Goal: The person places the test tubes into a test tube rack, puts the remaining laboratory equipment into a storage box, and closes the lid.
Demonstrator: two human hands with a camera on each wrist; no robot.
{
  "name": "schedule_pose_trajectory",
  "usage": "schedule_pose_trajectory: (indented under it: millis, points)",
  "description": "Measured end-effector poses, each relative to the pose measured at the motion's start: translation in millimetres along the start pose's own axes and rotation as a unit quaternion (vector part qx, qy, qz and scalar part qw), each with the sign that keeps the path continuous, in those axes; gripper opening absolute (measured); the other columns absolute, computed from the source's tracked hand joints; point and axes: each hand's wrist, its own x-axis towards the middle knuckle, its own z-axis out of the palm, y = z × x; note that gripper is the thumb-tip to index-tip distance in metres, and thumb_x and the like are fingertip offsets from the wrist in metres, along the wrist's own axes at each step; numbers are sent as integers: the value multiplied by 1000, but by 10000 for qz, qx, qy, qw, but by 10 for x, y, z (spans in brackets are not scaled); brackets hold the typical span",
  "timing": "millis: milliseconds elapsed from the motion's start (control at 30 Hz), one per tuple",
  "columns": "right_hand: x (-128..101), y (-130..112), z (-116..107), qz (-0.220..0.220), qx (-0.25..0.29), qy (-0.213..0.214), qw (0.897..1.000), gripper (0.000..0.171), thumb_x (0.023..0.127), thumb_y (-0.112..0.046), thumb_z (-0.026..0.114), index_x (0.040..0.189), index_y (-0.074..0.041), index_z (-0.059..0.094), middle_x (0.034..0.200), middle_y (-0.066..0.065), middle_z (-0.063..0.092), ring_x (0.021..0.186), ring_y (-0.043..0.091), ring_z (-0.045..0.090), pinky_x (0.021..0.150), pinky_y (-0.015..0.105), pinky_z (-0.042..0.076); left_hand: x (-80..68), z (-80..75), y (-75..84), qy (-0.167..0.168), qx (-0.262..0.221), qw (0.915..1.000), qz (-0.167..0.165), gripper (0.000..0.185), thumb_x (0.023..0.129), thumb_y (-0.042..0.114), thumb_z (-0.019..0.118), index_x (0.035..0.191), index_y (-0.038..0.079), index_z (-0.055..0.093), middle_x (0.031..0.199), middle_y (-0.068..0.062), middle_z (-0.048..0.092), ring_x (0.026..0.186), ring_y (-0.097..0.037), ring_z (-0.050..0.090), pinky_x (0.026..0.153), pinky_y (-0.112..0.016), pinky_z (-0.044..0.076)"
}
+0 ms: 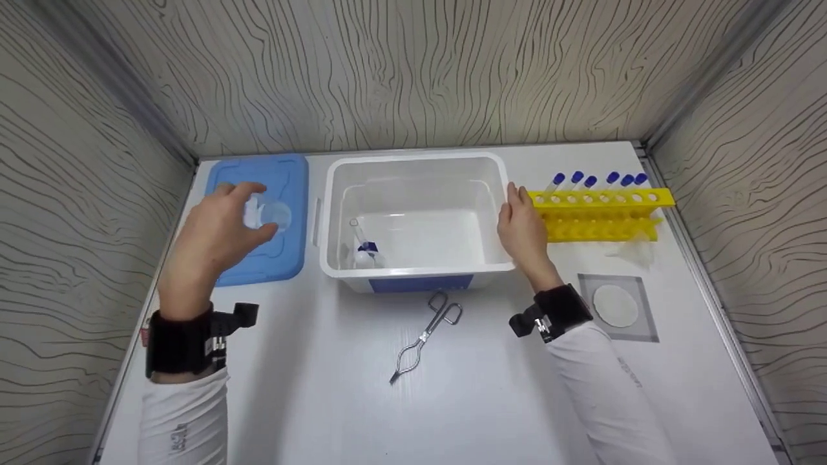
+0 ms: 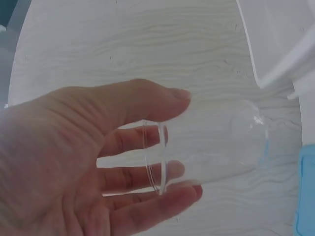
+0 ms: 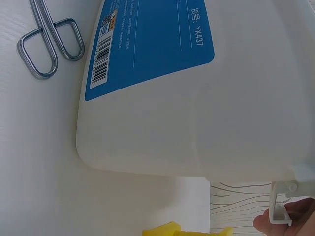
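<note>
My left hand (image 1: pixel 223 226) holds a clear glass beaker (image 1: pixel 270 214) on its side above the blue lid (image 1: pixel 284 174). In the left wrist view the thumb and fingers (image 2: pixel 170 169) curl round the beaker (image 2: pixel 211 142) near its rim. My right hand (image 1: pixel 522 219) rests with straight fingers against the right wall of the white plastic tub (image 1: pixel 413 161). The right wrist view shows the tub's (image 3: pixel 206 113) blue label and one fingertip (image 3: pixel 275 225) by its side clip. Inside the tub lies a blue-capped tube (image 1: pixel 366 248) with some clear glassware.
Metal tongs (image 1: pixel 426 336) lie in front of the tub, their loops (image 3: pixel 47 44) in the right wrist view. A yellow rack (image 1: pixel 601 213) of blue-capped tubes stands to the right. A grey square mat with a white disc (image 1: pixel 617 305) lies at the front right. Walls enclose the table.
</note>
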Motion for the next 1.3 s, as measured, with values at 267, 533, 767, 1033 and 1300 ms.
schedule_pose_trajectory:
  millis: [267,533,767,1033,1300]
  points:
    - [17,11,2,-20,45,59,10000,52,106,-21,36,153,-1,31,158,30,31,143,45,37,118,55,34,303,116,465,-558,183,9975,383,58,88,21,72,139,6,52,135,-26,55,103,-42,65,86,-53,57]
    - [11,-13,12,-7,-32,80,10000,51,106,-21,37,153,-1,32,157,30,32,142,46,39,117,56,35,563,340,814,-1181,837,9842,1023,58,86,24,75,137,6,55,127,-19,61,104,-34,65,90,-46,56]
    - [22,-33,29,7,-28,108,9999,51,106,-19,39,153,0,33,157,30,32,142,45,39,117,56,35,823,622,1040,-2030,991,9671,1167,59,85,27,75,138,10,54,129,-15,61,111,-33,64,99,-44,53]
    - [-4,-49,25,80,-13,153,9998,51,105,-20,41,153,-2,33,158,28,32,143,43,39,117,54,36,969,1041,1138,-2631,1461,9439,1359,57,81,25,78,133,9,59,127,-13,66,116,-32,63,101,-43,52]
    - [-38,-78,24,50,-22,145,9999,51,106,-21,39,153,-2,33,157,28,33,142,43,40,117,54,36,972,1313,1125,-3101,2216,9117,1534,46,80,26,78,118,5,63,114,-12,70,107,-29,65,94,-42,56]
